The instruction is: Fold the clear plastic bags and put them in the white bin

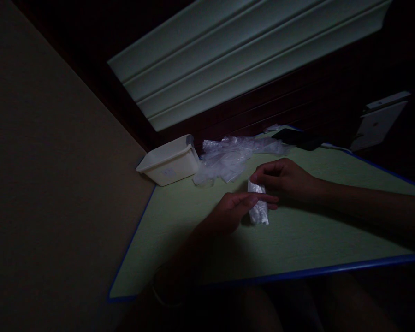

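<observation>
From here I see a small, crinkled, translucent plastic packet above the green, blue-edged bench, my left hand clasping it, my right hand pinching its twelve-o'clock end; crumpled clear plastic lies toward eleven.

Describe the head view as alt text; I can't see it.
The left hand holds a small, shiny plastic bundle, the right hand at its far end, over a dimly lit, blue-edged green table. Beyond are a whitish bin and a heap of clear plastic.
</observation>
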A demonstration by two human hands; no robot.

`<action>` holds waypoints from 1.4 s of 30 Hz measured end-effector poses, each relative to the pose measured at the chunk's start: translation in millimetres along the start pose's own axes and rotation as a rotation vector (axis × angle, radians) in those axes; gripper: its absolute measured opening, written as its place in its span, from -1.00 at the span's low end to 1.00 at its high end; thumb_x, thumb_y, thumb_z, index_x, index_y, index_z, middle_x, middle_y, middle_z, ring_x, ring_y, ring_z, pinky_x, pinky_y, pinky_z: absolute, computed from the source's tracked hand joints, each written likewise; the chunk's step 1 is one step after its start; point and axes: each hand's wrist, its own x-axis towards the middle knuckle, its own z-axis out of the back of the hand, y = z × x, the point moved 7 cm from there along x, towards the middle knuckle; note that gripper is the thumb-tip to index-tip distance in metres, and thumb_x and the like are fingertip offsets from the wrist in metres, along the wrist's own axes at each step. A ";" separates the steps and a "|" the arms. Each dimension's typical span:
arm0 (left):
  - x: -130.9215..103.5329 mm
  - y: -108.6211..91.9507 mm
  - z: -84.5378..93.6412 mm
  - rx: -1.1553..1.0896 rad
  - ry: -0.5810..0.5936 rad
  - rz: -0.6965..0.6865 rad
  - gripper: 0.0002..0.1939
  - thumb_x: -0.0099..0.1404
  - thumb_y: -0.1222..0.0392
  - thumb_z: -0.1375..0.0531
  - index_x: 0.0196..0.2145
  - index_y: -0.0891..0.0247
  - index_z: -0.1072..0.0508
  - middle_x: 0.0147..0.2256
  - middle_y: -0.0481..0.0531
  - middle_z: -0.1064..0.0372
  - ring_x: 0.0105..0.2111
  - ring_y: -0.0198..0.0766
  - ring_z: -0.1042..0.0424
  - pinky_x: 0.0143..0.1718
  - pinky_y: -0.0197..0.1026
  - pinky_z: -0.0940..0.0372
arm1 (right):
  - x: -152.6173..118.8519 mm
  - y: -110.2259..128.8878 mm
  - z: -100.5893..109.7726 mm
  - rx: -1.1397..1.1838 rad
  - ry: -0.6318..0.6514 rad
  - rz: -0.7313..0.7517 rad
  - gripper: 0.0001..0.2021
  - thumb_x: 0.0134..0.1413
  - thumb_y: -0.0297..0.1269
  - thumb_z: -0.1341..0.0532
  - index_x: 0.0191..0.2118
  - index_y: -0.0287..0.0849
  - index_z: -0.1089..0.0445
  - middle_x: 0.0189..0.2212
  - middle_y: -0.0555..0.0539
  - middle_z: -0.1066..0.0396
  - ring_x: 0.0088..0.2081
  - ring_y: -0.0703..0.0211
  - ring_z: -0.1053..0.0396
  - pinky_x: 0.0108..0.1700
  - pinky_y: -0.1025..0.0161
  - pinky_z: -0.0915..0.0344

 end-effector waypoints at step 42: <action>-9.9 -3.8 -16.1 0.106 0.293 0.055 -0.48 0.46 -0.03 0.10 0.18 0.31 -0.34 0.12 0.28 -0.34 0.13 -0.02 -0.33 0.16 0.04 -0.14 | 10.1 -5.0 22.2 -0.076 -0.082 -0.058 -0.66 -0.08 0.00 -0.34 -0.57 -0.16 -0.36 -0.66 0.08 -0.13 -0.59 0.35 -0.01 -0.54 0.27 0.05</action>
